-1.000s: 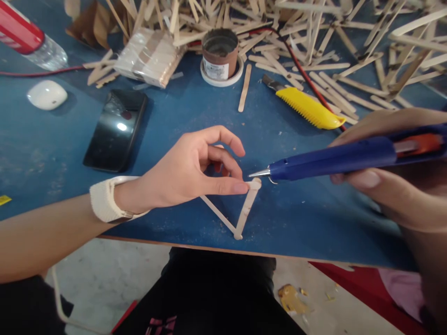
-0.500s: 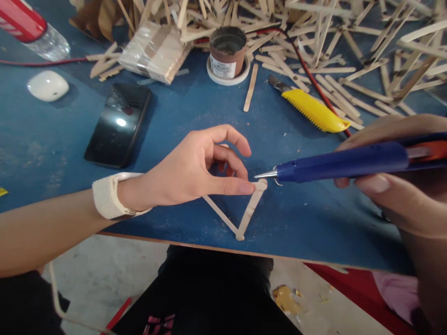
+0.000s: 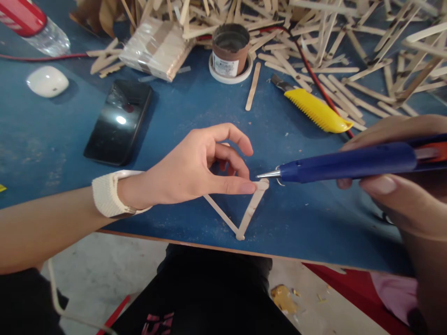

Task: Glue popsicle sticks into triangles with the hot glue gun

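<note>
My left hand (image 3: 220, 160) pinches a craft stick between thumb and forefinger at the upper corner of a small triangle of craft sticks (image 3: 252, 209) on the blue table. Two of its sides show, meeting at a point near the table's front edge; my hand covers much of the rest. My right hand (image 3: 394, 181) is closed around a blue hot glue gun (image 3: 345, 163) with an orange part at its rear. Its metal nozzle points left, right by the upper corner and my left fingertips. A thin pale strand hangs near the nozzle's base.
Beyond my hands lie a yellow utility knife (image 3: 316, 109), a single craft stick (image 3: 253, 87) and a brown pot (image 3: 230, 51) on a white dish. A black phone (image 3: 118, 123), a white earbud case (image 3: 48, 82) and a wrapped stick bundle (image 3: 157, 49) sit leftward. Loose sticks (image 3: 331, 46) heap behind.
The view has shifted very slightly. Both hands, the glue gun and the stick triangle keep nearly the same places relative to each other.
</note>
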A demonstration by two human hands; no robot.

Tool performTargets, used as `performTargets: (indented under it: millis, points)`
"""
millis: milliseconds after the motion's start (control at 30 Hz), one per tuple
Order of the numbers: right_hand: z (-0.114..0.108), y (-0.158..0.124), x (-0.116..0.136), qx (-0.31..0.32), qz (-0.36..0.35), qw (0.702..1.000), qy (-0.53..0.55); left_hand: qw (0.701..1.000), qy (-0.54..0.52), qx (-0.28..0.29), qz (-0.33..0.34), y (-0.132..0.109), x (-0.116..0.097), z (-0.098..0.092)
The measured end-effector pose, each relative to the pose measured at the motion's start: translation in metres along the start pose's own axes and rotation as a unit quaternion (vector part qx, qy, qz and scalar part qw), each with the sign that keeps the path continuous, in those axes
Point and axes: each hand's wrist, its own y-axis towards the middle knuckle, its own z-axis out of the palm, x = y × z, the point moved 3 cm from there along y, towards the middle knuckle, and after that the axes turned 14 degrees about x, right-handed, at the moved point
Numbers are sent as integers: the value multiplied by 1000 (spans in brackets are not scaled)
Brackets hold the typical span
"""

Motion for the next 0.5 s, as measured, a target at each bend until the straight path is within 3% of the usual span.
performTargets:
  millis: [267, 500]
  points:
    - [-1, 0, -5, -13, 0, 1000, 5, 1000, 3, -2, 4, 0, 0, -1]
    - [-4, 0, 1, -23, 94, 995, 19, 1000, 13, -4, 6, 1, 1, -1]
